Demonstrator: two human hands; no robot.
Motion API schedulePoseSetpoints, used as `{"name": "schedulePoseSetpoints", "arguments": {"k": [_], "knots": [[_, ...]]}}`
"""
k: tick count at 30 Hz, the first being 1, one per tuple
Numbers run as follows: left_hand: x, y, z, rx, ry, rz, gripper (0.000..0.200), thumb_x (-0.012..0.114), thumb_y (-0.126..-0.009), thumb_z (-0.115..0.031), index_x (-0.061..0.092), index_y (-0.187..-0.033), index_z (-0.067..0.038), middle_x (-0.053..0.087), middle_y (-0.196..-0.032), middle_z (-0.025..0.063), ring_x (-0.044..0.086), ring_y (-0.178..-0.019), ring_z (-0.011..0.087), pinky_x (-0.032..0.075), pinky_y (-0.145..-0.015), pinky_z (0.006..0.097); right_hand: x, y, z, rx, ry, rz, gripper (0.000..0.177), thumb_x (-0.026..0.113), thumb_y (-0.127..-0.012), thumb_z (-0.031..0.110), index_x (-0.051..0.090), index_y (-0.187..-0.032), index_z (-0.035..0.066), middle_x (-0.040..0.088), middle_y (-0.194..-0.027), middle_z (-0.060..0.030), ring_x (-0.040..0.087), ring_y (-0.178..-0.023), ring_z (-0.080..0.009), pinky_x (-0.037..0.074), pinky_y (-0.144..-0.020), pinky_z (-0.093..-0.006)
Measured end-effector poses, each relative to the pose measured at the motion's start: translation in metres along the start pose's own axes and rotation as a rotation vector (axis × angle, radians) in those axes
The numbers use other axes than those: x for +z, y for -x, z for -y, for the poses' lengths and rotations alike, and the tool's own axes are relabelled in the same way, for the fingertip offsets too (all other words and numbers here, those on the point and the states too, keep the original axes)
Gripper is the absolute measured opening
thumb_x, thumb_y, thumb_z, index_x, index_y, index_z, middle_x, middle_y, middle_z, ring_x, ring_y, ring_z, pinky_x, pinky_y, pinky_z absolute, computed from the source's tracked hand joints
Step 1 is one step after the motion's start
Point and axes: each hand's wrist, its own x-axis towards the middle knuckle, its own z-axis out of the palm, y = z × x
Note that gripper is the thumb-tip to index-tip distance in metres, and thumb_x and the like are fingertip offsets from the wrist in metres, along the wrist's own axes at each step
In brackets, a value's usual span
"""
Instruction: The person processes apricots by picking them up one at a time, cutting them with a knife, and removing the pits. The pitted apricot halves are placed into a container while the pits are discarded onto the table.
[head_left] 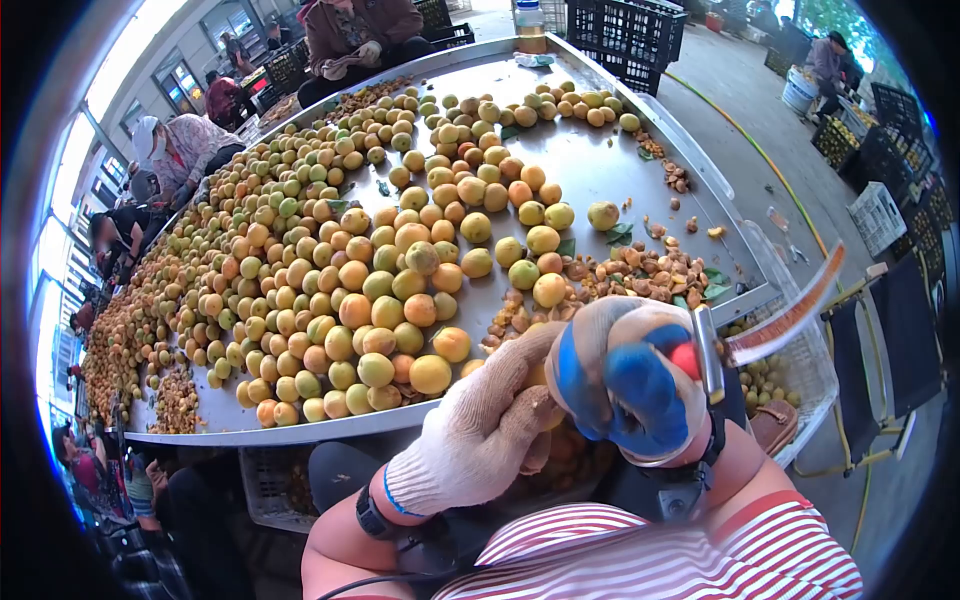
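My left hand, in a stained white knit glove, has its fingers bent round a yellow fruit that shows only in part between the two hands. Against it is my right hand, in a blue-coated glove, closed round a red handle. From that handle a curved, rusty blade points out to the right, away from the fruit. Yellow, green and orange fruits are spread over a metal table beyond my hands. A heap of brown pits and scraps lies just past my right hand.
Below the table's right edge stands a white crate with fruit inside. A folding chair is at the right. People sit along the far and left sides, among them a person with gloved hands. Black crates are stacked behind the table.
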Motion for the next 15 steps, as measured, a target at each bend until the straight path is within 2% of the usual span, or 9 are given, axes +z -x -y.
{"name": "schedulePoseSetpoints", "arguments": {"k": [3,5,6,7,8,9,11,13,15], "knots": [[-0.001,-0.004,0.005,-0.015,0.044,-0.063,0.044,0.043,-0.104,-0.006,0.04,-0.148,-0.003,0.062,-0.099,0.0059,0.055,-0.061,0.0063,0.047,-0.055,0.021,-0.011,0.003,-0.017,-0.079,0.042,-0.003,0.047,0.059,-0.103,0.031,0.044,-0.064,0.009,0.046,-0.063,-0.0043,0.043,-0.047,-0.0143,0.036,-0.046,-0.0294],[-0.005,-0.006,0.005,-0.061,0.21,-0.009,0.05,0.051,-0.102,-0.009,0.036,-0.149,-0.003,0.06,-0.097,0.006,0.055,-0.062,0.0078,0.049,-0.057,0.0232,-0.021,0.014,-0.024,0.064,-0.322,-0.028,0.011,0.062,-0.1,0.01,0.064,-0.101,-0.001,0.064,-0.096,-0.0088,0.065,-0.078,-0.0143,0.054,-0.064,-0.0274],[-0.01,-0.01,0.011,-0.042,0.231,0.037,0.054,0.056,-0.1,-0.01,0.035,-0.149,-0.003,0.059,-0.096,0.0054,0.056,-0.063,0.0086,0.049,-0.058,0.024,-0.024,0.01,-0.033,0.025,-0.191,-0.12,0.015,0.062,-0.1,0.013,0.064,-0.092,0.0,0.063,-0.089,-0.0092,0.064,-0.07,-0.0145,0.051,-0.058,-0.0269],[-0.016,-0.013,0.014,-0.025,0.253,0.083,0.058,0.06,-0.098,-0.011,0.035,-0.149,-0.002,0.058,-0.094,0.0049,0.056,-0.065,0.0093,0.049,-0.059,0.0248,-0.026,-0.004,-0.014,0.145,-0.23,0.101,0.023,0.061,-0.1,0.016,0.061,-0.082,0.001,0.061,-0.083,-0.0096,0.062,-0.064,-0.0152,0.048,-0.054,-0.0262],[-0.017,-0.012,0.01,-0.075,0.24,0.062,0.061,0.067,-0.094,-0.011,0.036,-0.146,-0.001,0.058,-0.093,0.0049,0.057,-0.066,0.0099,0.048,-0.059,0.0245,-0.023,-0.012,-0.004,0.097,-0.121,0.131,0.026,0.061,-0.1,0.016,0.06,-0.078,0.001,0.058,-0.078,-0.0085,0.059,-0.059,-0.0147,0.045,-0.051,-0.0257],[-0.019,-0.013,0.013,-0.078,0.242,0.062,0.061,0.067,-0.094,-0.011,0.036,-0.146,-0.001,0.058,-0.093,0.0049,0.057,-0.066,0.0099,0.048,-0.059,0.0245,-0.021,-0.016,0.001,0.049,-0.012,0.162,0.03,0.06,-0.1,0.017,0.058,-0.074,0.002,0.056,-0.073,-0.0074,0.057,-0.055,-0.0143,0.042,-0.047,-0.0251],[-0.023,-0.017,0.02,-0.055,0.354,0.122,0.057,0.067,-0.094,-0.011,0.039,-0.143,-0.001,0.057,-0.092,0.0044,0.055,-0.065,0.0096,0.045,-0.057,0.0238,-0.017,-0.018,0.003,0.006,-0.034,0.143,0.03,0.059,-0.1,0.015,0.058,-0.074,0.0,0.056,-0.068,-0.0069,0.055,-0.051,-0.0135,0.04,-0.044,-0.0257],[-0.02,-0.018,0.021,-0.069,0.389,0.149,0.056,0.065,-0.095,-0.009,0.038,-0.143,-0.002,0.055,-0.09,0.0032,0.052,-0.063,0.0092,0.043,-0.056,0.0237,-0.022,-0.016,0.009,0.134,-0.096,0.135,0.029,0.061,-0.099,0.015,0.06,-0.075,0.0,0.057,-0.066,-0.0068,0.055,-0.051,-0.0134,0.043,-0.045,-0.0263],[-0.015,-0.018,0.026,-0.099,0.498,0.225,0.055,0.063,-0.097,-0.008,0.037,-0.144,-0.002,0.052,-0.085,0.0022,0.048,-0.061,0.0091,0.041,-0.056,0.0239,-0.031,-0.009,-0.003,0.164,-0.227,0.131,0.022,0.065,-0.098,0.015,0.065,-0.083,-0.001,0.062,-0.072,-0.0074,0.058,-0.055,-0.0139,0.046,-0.048,-0.0261]]}}
